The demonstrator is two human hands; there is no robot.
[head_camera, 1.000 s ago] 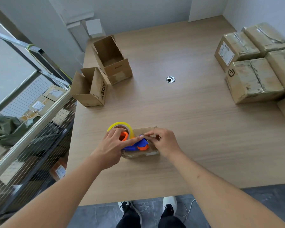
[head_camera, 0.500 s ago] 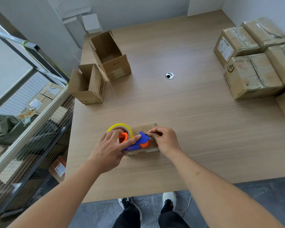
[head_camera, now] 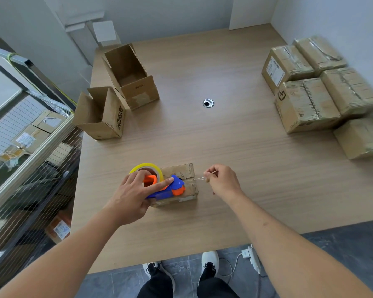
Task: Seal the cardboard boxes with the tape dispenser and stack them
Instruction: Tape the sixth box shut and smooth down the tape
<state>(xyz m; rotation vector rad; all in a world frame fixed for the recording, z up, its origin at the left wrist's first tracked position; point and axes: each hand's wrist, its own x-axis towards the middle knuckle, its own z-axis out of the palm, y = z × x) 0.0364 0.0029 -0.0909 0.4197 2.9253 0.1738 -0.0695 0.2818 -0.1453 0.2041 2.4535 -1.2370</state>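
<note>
At the near edge of the bench (head_camera: 235,147), the left hand (head_camera: 131,194) gripped the tape dispenser (head_camera: 166,187) atop a small box (head_camera: 179,175); at its three o'clock the right hand (head_camera: 222,179) pinched the drawn-out tape end (head_camera: 199,179). Sealing had barely begun here. At ten o'clock two open boxes (head_camera: 108,117) waited; at two o'clock the taped boxes (head_camera: 306,104) sat grouped, apparently finished.

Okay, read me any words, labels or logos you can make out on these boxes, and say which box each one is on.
"COOLMAN", sideways with a further line I cannot read: near open box on the left.
Short print, too blurred: far open box.
Round logo, unreadable: front sealed box on the right.
White label, too small: rear sealed box.
</note>
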